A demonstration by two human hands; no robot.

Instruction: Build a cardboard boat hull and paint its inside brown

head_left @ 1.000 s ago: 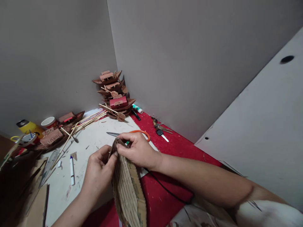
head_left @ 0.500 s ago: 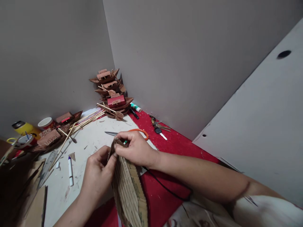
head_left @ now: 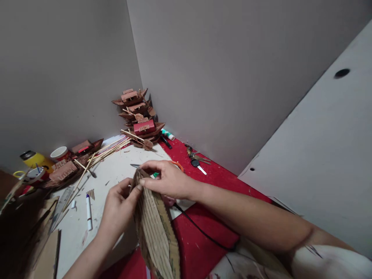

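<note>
Head camera first: I have the cardboard hull (head_left: 157,228) held up by its far tip, its near end running toward the bottom of my feed. The left hand (head_left: 117,201) is half curled, thumb and fingers pinching the hull's left edge just below that tip. The right hand (head_left: 171,182) pinches the tip too, thumb laid on the ridged inner face and forefinger bent over the outside.

Compared with a second ago, the right thumb has straightened out from the crease and now lies just beside the left thumb. The orange-handled scissors (head_left: 178,166) beyond the hull are more covered by the right hand; I get only a blade tip and part of the handle. A pink thing (head_left: 169,200) has come into sight against the hull's right edge, a black cord (head_left: 200,228) trailing from it.

For containers, I look well left of the hull, on its far side. A red-and-white cup (head_left: 61,157) stands there with its mouth in view, but I can't make out any contents. Nearer the hull's level is a second cup (head_left: 45,176) with a blue stick (head_left: 37,168) poking up inside. Behind that is a yellow bottle (head_left: 40,161), capped in black, contents hidden from me.
</note>
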